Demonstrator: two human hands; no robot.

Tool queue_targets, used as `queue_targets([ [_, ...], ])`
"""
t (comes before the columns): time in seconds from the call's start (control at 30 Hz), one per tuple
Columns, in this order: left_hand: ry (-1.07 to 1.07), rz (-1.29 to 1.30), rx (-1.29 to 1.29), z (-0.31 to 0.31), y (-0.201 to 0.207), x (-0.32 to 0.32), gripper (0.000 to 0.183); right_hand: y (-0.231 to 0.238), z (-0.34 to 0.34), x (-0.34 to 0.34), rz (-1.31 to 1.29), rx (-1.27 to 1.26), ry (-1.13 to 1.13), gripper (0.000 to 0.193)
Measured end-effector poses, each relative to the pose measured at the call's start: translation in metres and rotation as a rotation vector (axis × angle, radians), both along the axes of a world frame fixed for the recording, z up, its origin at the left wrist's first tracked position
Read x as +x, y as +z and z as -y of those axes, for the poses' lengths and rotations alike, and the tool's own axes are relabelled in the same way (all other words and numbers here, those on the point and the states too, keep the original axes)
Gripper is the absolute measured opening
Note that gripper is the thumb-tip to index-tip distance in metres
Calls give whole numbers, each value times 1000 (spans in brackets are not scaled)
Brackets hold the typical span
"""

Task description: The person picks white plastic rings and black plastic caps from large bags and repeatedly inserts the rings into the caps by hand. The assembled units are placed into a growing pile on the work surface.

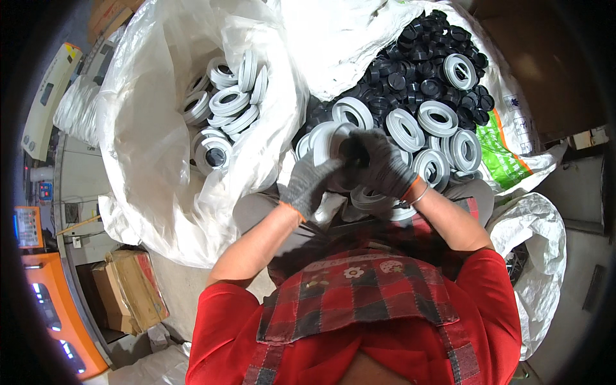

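Observation:
Both hands wear grey knit gloves with orange cuffs and meet in front of my lap. My left hand [309, 185] is closed on a light grey ribbed plastic ring [328, 138], held tilted up from the pile. On the ring's right side, my right hand [387, 165] has its fingers curled in. A dark patch lies between the hands, and what the right fingers grip there is too shadowed to make out. Around and under them lie several loose grey rings [405, 129], and beyond these a heap of small round black caps [401, 77].
To the left stands an open white plastic bag [151, 128] with several grey rings [229, 102] inside. A white sack [346, 38] with a green printed patch [504, 154] lies under the black caps. Cardboard boxes [131, 289] and an orange machine [61, 314] stand at the left; another white sack [539, 256] is at the right.

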State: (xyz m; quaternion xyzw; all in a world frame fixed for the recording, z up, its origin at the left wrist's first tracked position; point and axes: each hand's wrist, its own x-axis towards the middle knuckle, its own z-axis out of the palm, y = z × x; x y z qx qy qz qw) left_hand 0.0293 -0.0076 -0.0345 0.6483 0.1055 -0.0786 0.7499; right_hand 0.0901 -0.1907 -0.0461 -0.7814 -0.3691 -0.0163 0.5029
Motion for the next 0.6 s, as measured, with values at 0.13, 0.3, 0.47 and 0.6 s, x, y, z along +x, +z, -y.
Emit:
queue_targets([
  [0.13, 12, -214, -251, 1, -8, -16, 38, 6, 7, -21, 250, -95, 39, 60],
  [0.3, -263, -193, -43, -23, -17, -15, 30, 35, 12, -24, 375, -76, 329, 53],
  [0.47, -371, -223, -177, -23, -4, -17, 34, -6, 20, -33, 630, -197, 284, 49],
  [0.6, -462, 214, 249, -21, -22, -27, 40, 46, 7, -32, 209, 52, 203, 53],
])
